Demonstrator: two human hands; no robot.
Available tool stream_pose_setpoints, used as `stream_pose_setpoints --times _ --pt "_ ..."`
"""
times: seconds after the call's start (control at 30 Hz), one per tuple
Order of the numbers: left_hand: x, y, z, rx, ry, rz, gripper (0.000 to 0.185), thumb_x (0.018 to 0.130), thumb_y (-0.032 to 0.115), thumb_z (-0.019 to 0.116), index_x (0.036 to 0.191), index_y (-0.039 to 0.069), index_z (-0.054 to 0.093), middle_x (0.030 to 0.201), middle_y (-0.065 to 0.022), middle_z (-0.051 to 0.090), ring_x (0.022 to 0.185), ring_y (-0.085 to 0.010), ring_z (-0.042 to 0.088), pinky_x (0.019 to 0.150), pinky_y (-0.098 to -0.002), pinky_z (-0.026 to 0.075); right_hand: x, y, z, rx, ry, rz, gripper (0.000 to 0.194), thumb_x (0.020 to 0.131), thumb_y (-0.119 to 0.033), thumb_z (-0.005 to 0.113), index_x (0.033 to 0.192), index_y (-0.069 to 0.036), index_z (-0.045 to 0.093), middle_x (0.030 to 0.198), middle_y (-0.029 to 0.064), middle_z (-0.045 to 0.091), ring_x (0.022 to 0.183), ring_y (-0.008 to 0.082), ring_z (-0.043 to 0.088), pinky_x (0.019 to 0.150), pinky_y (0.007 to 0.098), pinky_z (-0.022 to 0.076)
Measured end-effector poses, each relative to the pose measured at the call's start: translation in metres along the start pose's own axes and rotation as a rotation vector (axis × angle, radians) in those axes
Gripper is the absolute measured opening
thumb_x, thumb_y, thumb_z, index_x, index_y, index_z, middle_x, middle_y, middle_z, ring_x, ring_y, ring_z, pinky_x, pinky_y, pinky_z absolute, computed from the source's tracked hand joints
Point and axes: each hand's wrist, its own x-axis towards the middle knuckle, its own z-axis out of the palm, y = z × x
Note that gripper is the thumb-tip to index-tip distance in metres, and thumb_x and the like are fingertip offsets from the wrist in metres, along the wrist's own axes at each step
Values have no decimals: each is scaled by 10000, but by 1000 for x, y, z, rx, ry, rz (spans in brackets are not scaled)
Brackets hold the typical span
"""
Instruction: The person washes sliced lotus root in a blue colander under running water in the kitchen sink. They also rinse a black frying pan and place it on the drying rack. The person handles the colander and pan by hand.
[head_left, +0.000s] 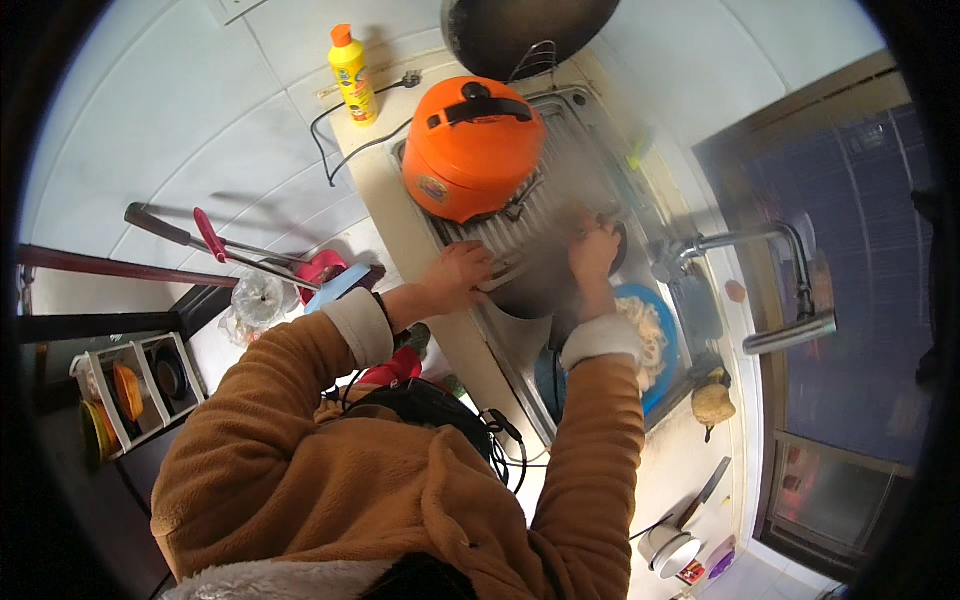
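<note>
A dark round pan (525, 291) sits over the sink, partly veiled by steam. At its left side my left hand (461, 277) has bent fingers close to the rim, by the front edge of the steel drainboard (499, 244). My right hand (595, 251) reaches over the pan's right side, fingers near its dark far edge. Steam and blur hide whether either hand grips the pan. Below my right wrist, a blue basin (670, 330) holds pale, sliced food (649, 337), partly covered by my sleeve. A black handle shows beside that sleeve.
An orange electric cooker (472, 157) stands on the drainboard, its cord trailing left. Behind are a yellow bottle (352, 79) and a large wok (525, 30). A faucet (795, 277) juts in at right. A knife (705, 491) and white pot (667, 551) lie lower right.
</note>
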Motion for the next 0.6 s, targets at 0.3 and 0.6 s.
stream_pose_setpoints --times 0.3,0.6 --pt "-18 -11 11 153 -113 1 473 764 284 677 1209 154 580 1365 -92 441 1330 -329 314 1126 -463 219 59 17 47 -339 -135 -47 252 793 -121 610 1038 -149 661 1191 195 529 981 374 567 836 422 491" --pt "4 -27 18 206 -58 5 497 817 157 569 1286 27 464 1344 -162 455 1325 -321 337 1125 -452 227 80 49 26 -556 11 19 247 799 -261 576 1004 -173 681 1096 88 638 994 339 556 850 489 376"
